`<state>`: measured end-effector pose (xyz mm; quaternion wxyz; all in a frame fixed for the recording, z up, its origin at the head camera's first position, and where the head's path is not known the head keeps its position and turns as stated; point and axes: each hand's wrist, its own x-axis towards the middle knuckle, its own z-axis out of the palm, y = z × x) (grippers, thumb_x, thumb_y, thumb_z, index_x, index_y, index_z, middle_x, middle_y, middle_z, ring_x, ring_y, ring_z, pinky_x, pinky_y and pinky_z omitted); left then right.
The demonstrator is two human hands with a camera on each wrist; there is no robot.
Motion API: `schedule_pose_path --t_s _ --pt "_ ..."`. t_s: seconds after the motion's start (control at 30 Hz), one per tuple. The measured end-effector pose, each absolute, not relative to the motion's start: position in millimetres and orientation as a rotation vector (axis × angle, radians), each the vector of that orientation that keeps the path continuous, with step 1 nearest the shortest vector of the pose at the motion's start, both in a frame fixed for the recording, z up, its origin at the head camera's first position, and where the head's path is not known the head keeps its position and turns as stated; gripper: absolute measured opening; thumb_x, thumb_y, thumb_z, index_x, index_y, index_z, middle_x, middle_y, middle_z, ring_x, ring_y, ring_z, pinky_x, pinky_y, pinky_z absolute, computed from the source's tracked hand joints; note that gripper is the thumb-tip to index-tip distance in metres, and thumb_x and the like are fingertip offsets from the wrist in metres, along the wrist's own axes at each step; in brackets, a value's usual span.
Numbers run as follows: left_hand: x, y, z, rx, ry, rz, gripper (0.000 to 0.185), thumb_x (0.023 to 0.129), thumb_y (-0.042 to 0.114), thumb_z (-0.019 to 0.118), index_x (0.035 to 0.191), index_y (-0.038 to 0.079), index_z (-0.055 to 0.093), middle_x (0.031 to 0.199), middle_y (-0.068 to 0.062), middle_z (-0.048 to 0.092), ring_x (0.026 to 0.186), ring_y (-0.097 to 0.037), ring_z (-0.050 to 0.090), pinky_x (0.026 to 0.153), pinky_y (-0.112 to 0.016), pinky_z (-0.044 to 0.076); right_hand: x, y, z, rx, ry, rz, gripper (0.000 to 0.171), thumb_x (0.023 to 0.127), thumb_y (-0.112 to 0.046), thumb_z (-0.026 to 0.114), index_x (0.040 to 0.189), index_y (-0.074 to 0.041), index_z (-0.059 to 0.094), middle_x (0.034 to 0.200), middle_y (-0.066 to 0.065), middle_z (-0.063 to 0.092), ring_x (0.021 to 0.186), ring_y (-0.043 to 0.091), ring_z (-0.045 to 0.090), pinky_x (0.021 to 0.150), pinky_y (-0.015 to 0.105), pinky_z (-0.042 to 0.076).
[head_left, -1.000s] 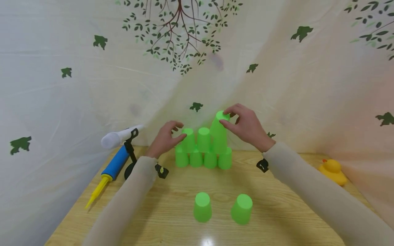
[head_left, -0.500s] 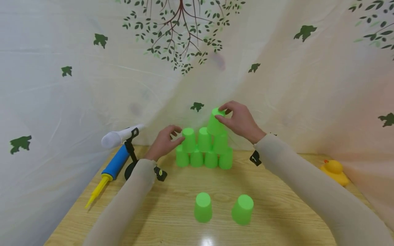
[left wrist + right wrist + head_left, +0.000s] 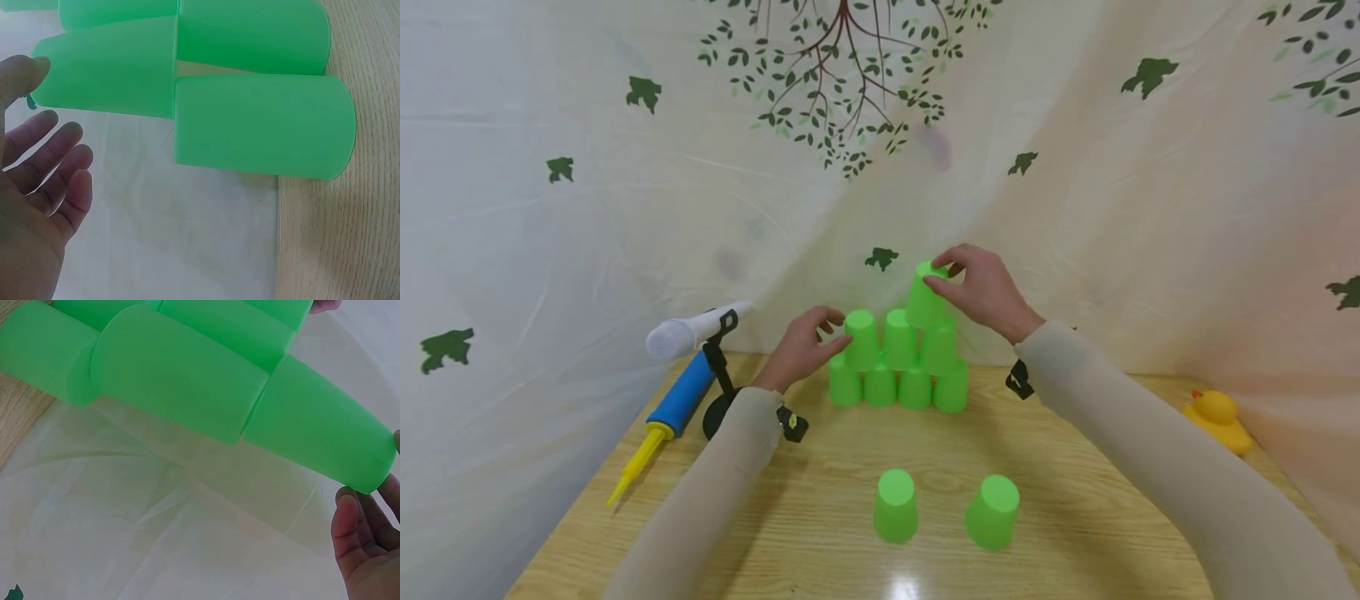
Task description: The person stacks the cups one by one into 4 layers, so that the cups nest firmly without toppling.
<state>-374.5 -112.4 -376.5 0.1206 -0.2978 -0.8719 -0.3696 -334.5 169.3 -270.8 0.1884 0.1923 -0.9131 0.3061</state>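
Note:
Upside-down green cups form a pyramid near the back of the table, with a bottom row (image 3: 880,387) of several cups and three in the second row (image 3: 898,340). My right hand (image 3: 988,292) pinches the base of the upper green cup (image 3: 924,298), which stands over the middle and right second-row cups. In the right wrist view this cup (image 3: 319,425) meets the one beneath. My left hand (image 3: 801,348) is at the left second-row cup (image 3: 860,342). In the left wrist view its thumb overlaps that cup's (image 3: 112,69) base; the other fingers are loosely bent, apart from it.
Two upside-down green cups, one on the left (image 3: 896,507) and one on the right (image 3: 992,512), stand nearer the front. A white microphone (image 3: 681,335) on a black stand and a blue-yellow pump (image 3: 681,404) lie left. A yellow rubber duck (image 3: 1217,421) sits right.
My right hand has shifted slightly left with its cup, from over the right second-row cup to between the right and middle ones. My left hand has dropped slightly.

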Motion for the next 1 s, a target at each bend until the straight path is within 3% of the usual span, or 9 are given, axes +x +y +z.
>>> schedule_pose_path --t_s 1.0 --pt "-375.2 -111.2 -379.6 -0.841 -2.584 -1.065 0.04 0.081 0.04 0.056 0.109 0.013 0.05 0.103 -0.002 0.052 0.087 -0.017 0.048 0.068 -0.031 0.041 -337.8 171.7 -274.5 0.584 -2.605 0.901 0.034 0.079 -0.035 0.06 0.105 -0.012 0.056 0.104 -0.001 0.052 0.093 0.021 0.05 0.071 0.03 0.043"
